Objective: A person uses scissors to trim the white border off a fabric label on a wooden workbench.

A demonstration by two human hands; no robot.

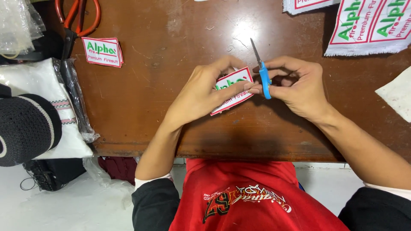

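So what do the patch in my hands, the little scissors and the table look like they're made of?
Patch: apparently embroidered cloth, matte, with stitched red border. Small scissors: slim grey blades, likely metal; glossy blue handle, probably plastic. Table: brown wood or veneer, worn and scratched, with a shiny glare spot.

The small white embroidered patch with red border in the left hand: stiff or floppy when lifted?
The small white red-bordered patch probably holds its shape: it stays flat where it juts past the left hand. Likely light, pinched by fingertips alone. Thin cloth, so unlikely fragile beside the blue-handled scissors in the right hand.
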